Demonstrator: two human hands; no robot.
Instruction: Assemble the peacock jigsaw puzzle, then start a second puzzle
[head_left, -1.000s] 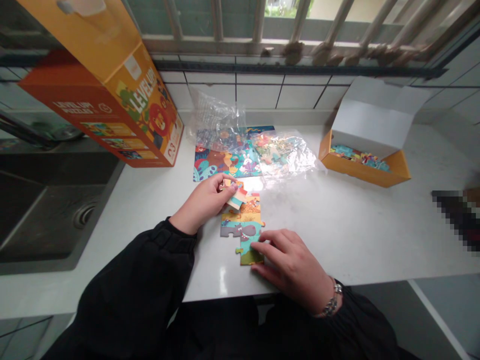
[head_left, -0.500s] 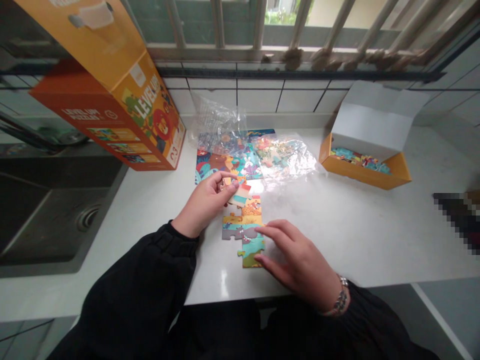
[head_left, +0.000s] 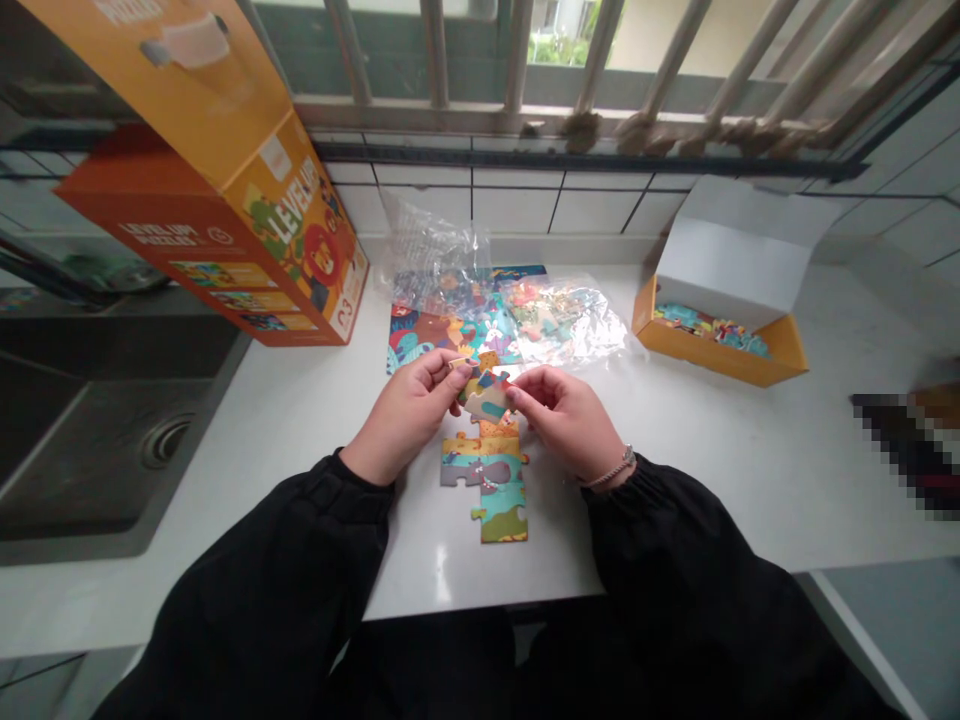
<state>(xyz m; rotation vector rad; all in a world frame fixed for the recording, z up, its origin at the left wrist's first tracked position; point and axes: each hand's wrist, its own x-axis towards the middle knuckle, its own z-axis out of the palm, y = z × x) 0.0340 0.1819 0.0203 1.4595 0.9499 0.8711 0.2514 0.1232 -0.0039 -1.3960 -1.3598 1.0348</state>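
Note:
Several loose puzzle pieces (head_left: 487, 400) are held up between my hands over the counter. My left hand (head_left: 412, 405) is closed, pinching them between thumb and fingers. From the other side, my right hand (head_left: 566, 415) grips a piece by its edge with thumb and forefinger. Below them, a joined strip of puzzle pieces (head_left: 501, 495) lies flat, showing a grey hippo in blue water, yellow grass and green ground. My fingers hide the strip's upper end in part.
Behind the hands lie a colourful picture sheet (head_left: 427, 335) and a clear plastic bag of pieces (head_left: 566, 322). A tall orange puzzle box (head_left: 300, 240) stands left beside the sink (head_left: 120, 430). An open yellow box (head_left: 720, 345) with pieces sits at right.
My right hand has left the joined strip and moved up to the pieces in my left hand, and now grips one. My left hand has stayed nearly in place.

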